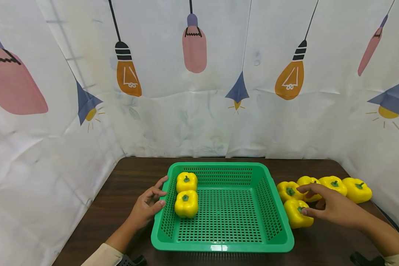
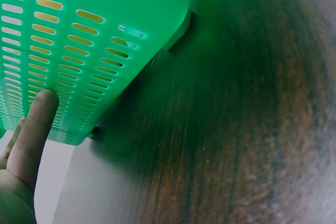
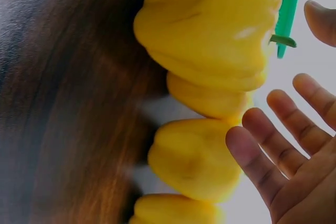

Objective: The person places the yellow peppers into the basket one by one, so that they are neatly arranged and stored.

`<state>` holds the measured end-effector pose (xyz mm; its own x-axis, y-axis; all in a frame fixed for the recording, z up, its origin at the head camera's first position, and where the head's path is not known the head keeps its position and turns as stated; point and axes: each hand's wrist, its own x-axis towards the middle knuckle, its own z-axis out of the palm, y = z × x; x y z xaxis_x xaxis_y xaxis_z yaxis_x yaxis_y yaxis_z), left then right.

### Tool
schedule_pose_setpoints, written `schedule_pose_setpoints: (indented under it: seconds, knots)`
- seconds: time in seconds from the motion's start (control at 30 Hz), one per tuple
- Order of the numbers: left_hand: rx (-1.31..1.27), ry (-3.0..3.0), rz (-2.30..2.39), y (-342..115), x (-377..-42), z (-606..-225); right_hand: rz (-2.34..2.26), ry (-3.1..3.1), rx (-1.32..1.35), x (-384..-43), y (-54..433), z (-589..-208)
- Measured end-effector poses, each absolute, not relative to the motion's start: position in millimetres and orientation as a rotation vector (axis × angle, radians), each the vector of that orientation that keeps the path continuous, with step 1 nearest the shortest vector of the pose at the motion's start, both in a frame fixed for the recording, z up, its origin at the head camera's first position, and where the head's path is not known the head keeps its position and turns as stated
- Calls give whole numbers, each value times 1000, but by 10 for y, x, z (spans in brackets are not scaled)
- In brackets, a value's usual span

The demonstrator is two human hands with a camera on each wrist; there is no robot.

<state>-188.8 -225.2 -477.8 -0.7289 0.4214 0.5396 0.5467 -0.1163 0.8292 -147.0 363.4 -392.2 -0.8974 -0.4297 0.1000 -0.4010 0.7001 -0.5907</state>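
Two yellow bell peppers, one (image 1: 187,182) behind the other (image 1: 186,204), sit along the left wall inside a green plastic basket (image 1: 222,246). My left hand (image 1: 147,207) is at the basket's left side, fingertips right at the rim. In the left wrist view, a finger (image 2: 32,140) lies against the slotted wall. To the basket's right, my right hand (image 1: 336,207) hovers with spread fingers and thumb, holding nothing. Nearest to it is the front yellow bell pepper (image 1: 297,216), whose green stem shows beside the thumb in the head view.
Several more yellow bell peppers stand in a row behind the right hand, from one (image 1: 288,190) by the basket to one (image 1: 357,190) at the far right. All rest on a dark wooden table (image 1: 133,173). A white printed curtain (image 1: 173,122) hangs around the back and sides.
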Motion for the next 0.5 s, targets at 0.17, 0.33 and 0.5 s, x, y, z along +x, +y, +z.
schedule_pose_setpoints:
  seconds: [0.17,0.33,0.5]
  knots:
    - [-1128,-2011,-1975,-2247,-1881,-4766,-970,2865,-789,-1451,3689,-4005]
    - [-1134,-2001,-1961,-2231,-1870,-4747,-898,2920,-830,-1442,3735,-4076]
    - [-1115,-2008,-1984,-2235,-1871,-4750,-897,2892,-825,-1431,3762,-4117]
